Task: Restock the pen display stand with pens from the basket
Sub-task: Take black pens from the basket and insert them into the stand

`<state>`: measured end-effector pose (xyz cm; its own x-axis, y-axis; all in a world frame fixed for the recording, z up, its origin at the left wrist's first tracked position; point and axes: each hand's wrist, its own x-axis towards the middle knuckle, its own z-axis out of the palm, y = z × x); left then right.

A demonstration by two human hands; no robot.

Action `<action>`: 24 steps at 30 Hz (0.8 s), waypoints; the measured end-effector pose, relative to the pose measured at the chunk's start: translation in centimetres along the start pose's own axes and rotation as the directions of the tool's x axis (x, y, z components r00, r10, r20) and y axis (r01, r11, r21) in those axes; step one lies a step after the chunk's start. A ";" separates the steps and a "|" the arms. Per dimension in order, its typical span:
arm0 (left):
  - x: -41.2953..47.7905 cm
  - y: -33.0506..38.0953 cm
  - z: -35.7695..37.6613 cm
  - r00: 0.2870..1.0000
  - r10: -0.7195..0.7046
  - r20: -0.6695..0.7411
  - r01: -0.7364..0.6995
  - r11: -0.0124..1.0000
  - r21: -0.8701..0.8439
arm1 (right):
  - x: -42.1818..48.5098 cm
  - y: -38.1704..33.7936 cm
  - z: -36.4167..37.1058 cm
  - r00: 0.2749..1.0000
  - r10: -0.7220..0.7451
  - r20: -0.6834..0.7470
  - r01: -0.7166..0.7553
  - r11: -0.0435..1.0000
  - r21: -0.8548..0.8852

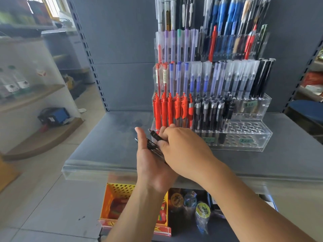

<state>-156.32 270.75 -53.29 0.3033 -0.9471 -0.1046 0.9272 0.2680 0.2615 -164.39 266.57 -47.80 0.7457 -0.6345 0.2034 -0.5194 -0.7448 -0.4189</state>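
Currently held pens (151,145): several dark ones lying across the left hand (148,165); the right hand (183,151) hides their exact count.
Left hand: palm up under the bundle, thumb straight; its fingers are covered, so I cannot tell whether they curl.
Right hand: thumb and fingers pinch one black pen (156,135) just above the bundle.
Display stand (244,143): one, clear plastic, on the shelf (108,137) just behind both hands; four stepped rows, the top row cut off.
Front row: red pens (164,110) left, black-and-grey pens (212,112) middle, bare holes right.
Price tags (246,140): two, green, writing unreadable.
Basket (120,189): one, orange, perforated, below the shelf edge; partly behind the left forearm, contents blurred.
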 end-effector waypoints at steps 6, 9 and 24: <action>-0.4 -0.2 0.6 0.995 0.063 -0.081 -0.063 0.998 0.009 | 0.2 1.1 -2.5 0.985 0.019 -0.169 -0.018 1.000 0.011; -0.5 -0.2 0.9 0.992 0.082 -0.093 -0.081 0.997 0.007 | 0.0 1.9 -4.8 0.972 0.058 -0.226 -0.028 0.991 0.134; -0.6 -0.3 1.1 0.986 0.108 -0.124 -0.106 0.994 0.022 | -1.3 9.7 -11.3 0.810 0.229 -0.540 0.006 0.917 0.398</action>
<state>-157.02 271.06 -52.23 0.4267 -0.8834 -0.1937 0.8847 0.3633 0.2920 -175.09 257.86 -42.16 0.2598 -0.7961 0.5465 -0.3062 -0.6046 -0.7353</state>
